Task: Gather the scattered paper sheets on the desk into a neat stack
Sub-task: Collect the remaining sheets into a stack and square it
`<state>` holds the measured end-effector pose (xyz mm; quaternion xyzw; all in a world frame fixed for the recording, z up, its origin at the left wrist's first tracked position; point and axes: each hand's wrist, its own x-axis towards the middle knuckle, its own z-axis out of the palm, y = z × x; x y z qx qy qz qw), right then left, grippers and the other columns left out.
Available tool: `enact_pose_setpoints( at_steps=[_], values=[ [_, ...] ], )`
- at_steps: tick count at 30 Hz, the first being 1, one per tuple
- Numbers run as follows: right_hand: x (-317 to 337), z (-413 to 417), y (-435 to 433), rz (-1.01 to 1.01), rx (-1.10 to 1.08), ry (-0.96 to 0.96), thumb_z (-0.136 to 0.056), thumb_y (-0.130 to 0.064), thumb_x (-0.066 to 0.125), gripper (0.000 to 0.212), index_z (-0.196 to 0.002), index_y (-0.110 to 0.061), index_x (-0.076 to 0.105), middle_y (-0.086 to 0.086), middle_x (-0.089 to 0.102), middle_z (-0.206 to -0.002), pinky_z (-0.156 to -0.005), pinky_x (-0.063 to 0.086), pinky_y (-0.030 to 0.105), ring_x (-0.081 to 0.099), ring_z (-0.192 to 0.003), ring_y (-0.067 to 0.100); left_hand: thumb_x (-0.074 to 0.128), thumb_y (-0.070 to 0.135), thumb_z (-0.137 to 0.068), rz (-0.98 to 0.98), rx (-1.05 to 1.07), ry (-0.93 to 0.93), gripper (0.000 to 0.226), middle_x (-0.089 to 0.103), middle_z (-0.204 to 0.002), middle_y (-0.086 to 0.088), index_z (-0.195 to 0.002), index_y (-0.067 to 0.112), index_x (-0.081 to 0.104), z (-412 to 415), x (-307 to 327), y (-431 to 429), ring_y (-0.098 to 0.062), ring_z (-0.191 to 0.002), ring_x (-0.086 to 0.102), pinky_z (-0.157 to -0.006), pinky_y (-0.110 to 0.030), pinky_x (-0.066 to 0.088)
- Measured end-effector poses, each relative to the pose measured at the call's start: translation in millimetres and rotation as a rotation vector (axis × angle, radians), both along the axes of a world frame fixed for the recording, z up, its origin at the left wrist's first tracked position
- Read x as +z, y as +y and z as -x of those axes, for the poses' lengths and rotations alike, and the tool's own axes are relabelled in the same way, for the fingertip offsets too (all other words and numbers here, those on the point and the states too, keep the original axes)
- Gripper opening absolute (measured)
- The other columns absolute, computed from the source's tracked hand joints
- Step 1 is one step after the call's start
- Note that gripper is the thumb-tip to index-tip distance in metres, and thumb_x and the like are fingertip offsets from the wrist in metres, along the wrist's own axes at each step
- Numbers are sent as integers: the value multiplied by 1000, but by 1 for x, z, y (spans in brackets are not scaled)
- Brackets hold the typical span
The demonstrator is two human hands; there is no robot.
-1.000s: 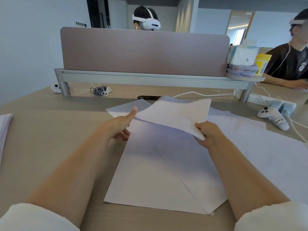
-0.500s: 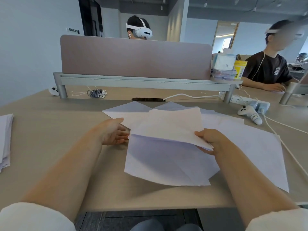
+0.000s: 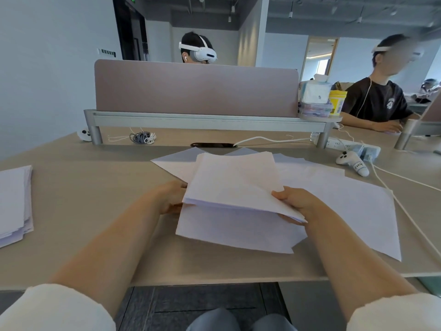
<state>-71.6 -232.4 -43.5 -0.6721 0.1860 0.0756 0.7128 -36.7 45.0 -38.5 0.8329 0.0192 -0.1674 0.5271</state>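
A bundle of several white sheets (image 3: pixel 235 185) is held a little above the desk (image 3: pixel 78 192), tilted up at the far end. My right hand (image 3: pixel 299 204) pinches its near right corner, thumb on top. My left hand (image 3: pixel 170 197) is at the bundle's left edge, its fingers hidden under the paper. More loose sheets (image 3: pixel 238 231) lie flat beneath the bundle. Others (image 3: pixel 353 206) spread to the right, and one corner (image 3: pixel 177 162) pokes out at the far left.
A separate paper pile (image 3: pixel 14 201) lies at the desk's left edge. A white controller (image 3: pixel 353 164), a power strip (image 3: pixel 350 146) and cables (image 3: pixel 405 209) are at the right. A partition (image 3: pixel 195 88) on a metal shelf stands behind; a person sits at the right.
The bundle has come nearer to me and now looks thicker and squarer. My left hand went from open beside the sheets to the bundle's left edge. My view has tilted up.
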Motion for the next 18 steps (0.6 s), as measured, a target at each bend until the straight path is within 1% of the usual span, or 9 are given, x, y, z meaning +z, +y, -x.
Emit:
enact_pose_setpoints(
  at_steps=[2, 5, 6, 8, 11, 13, 14, 16, 18],
  values=[
    [1, 3, 5, 52, 52, -4, -95, -13, 51, 27, -122, -7, 54, 7, 62, -97, -54, 50, 27, 58, -79, 21, 54, 1, -89, -84, 44, -70, 15, 61, -75, -6, -81, 10, 64, 0, 0, 5, -17, -62, 54, -46, -18, 42],
    [1, 6, 13, 142, 97, -30, -94, -10, 55, 39, -131, 0, 48, 7, 58, -115, -78, 49, 31, 56, -95, 24, 52, 10, -94, -60, 10, -58, 11, 64, -88, -2, -94, 17, 60, 2, -1, 10, -15, -75, 59, -55, -21, 48],
    [2, 8, 17, 171, 106, -26, -93, -9, 55, 42, -133, 2, 46, 7, 56, -118, -78, 47, 30, 54, -95, 23, 51, 12, -95, -24, 13, -35, 10, 64, -88, 0, -97, 18, 60, 5, -2, 11, -12, -72, 62, -52, -18, 49],
    [4, 12, 22, 209, 141, -5, -94, -7, 55, 42, -133, 3, 44, 6, 56, -116, -70, 46, 29, 52, -93, 22, 53, 14, -94, 72, 70, 8, 12, 66, -79, -1, -88, 13, 62, 8, -2, 12, -8, -55, 64, -43, -14, 47],
    [5, 13, 25, 195, 204, 51, -93, 2, 52, 34, -126, 7, 49, 11, 61, -98, -83, 48, 43, 58, -91, 30, 52, 21, -91, 177, 195, 58, 23, 65, -58, -2, -73, 10, 60, 6, -5, 16, -12, -43, 58, -43, -17, 46],
    [3, 11, 26, 214, 225, 85, -91, 5, 52, 21, -112, 5, 54, 16, 63, -101, -89, 47, 47, 61, -91, 33, 48, 31, -92, 198, 203, 96, 30, 61, -50, 0, -69, 13, 56, 6, -5, 16, -12, -37, 55, -39, -16, 42],
    [4, 11, 26, 230, 228, 93, -90, 5, 53, 16, -105, 4, 55, 19, 63, -106, -91, 47, 47, 61, -95, 35, 48, 39, -93, 212, 175, 118, 33, 64, -56, -1, -73, 15, 59, 6, -4, 16, -14, -44, 59, -41, -18, 46],
    [5, 10, 28, 256, 224, 101, -89, 3, 56, 10, -99, 1, 56, 21, 62, -114, -88, 48, 45, 60, -100, 37, 53, 47, -91, 262, 95, 164, 35, 73, -88, -8, -97, 15, 66, 4, -3, 15, -23, -77, 70, -58, -27, 57],
    [4, 7, 29, 280, 206, 104, -89, 0, 56, 15, -104, 0, 55, 20, 62, -110, -83, 49, 42, 61, -94, 35, 56, 38, -91, 266, 29, 180, 34, 69, -109, -11, -113, 12, 61, 6, 0, 14, -25, -94, 67, -68, -28, 57]
  ],
)
